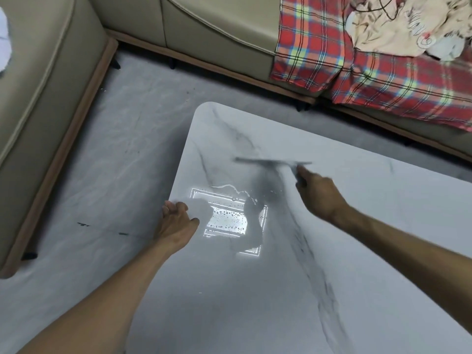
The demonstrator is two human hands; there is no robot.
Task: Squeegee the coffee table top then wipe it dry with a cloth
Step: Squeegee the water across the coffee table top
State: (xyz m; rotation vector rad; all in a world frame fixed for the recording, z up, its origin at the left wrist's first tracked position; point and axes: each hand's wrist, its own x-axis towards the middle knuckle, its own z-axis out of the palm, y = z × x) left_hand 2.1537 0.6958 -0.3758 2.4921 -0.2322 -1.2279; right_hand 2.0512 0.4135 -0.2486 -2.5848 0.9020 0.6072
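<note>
On the wet marble table (362, 226), right fingers (305, 176) grip a squeegee (270, 162); left fingers (170, 207) seemingly clasp its edge, sofa (217, 34) beyond.

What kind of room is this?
Most likely a home living room: a beige sofa wraps round a marble-look coffee table, a plaid blanket and loose clothes lie on the sofa, and the right hand holds a squeegee on the table top.

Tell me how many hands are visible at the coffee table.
2. The left hand lies at the left edge of the coffee table; the right hand grips the blurred squeegee farther in. None seems hidden.
</note>
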